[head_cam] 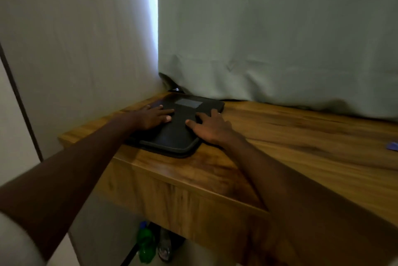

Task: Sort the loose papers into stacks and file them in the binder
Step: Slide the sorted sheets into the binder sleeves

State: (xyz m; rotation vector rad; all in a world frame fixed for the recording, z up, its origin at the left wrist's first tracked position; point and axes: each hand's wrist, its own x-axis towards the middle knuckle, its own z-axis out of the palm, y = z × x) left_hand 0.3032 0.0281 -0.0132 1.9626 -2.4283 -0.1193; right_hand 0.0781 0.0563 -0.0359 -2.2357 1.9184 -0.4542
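A closed black binder point(178, 134) with a grey label patch lies flat at the far left corner of the wooden desk point(301, 136). My left hand point(150, 116) rests palm down on the binder's left part, fingers spread. On its right edge lies my right hand point(212, 129), fingers apart and reaching over the cover. Neither hand grips anything. No loose papers are in view.
A pale green curtain point(280, 39) hangs down onto the back of the desk. A white wall point(75, 50) closes the left side. A small blue-purple object point(393, 146) lies at the right edge. Under the desk stand a green bottle point(146, 244) and a clear one.
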